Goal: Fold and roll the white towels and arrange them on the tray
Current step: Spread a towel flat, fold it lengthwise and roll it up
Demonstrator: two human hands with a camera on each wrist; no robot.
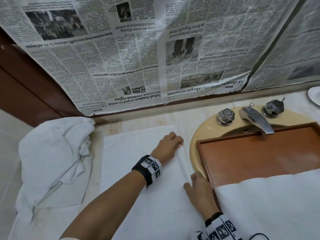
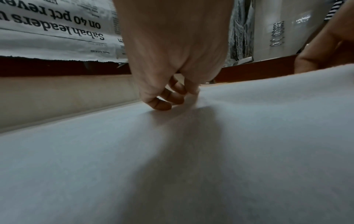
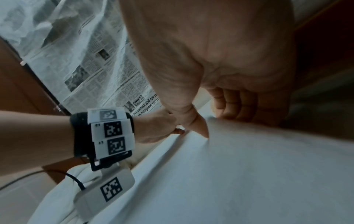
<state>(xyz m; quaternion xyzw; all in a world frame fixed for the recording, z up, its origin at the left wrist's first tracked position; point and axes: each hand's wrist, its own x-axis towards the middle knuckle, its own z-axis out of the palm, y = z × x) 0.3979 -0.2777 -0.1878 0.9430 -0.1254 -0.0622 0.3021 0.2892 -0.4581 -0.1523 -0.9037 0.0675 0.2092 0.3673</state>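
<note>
A white towel [image 1: 138,170] lies flat on the counter, and its right edge [image 1: 182,161] is curled into a thin roll beside the sink. My left hand [image 1: 170,144] grips the far end of that roll with curled fingers [image 2: 168,100]. At the near end my right hand [image 1: 199,189] grips it, thumb [image 3: 199,125] on one side and fingers [image 3: 235,106] on the other. The brown wooden tray [image 1: 259,156] sits across the sink, just right of both hands. A crumpled pile of white towels [image 1: 52,153] lies at the left.
A white cloth [image 1: 268,205] covers the tray's near part at the bottom right. A metal tap [image 1: 256,118] and two faceted knobs [image 1: 226,116] stand behind the tray. Newspaper [image 1: 138,49] covers the wall behind the counter. A white dish edge [image 1: 314,96] shows far right.
</note>
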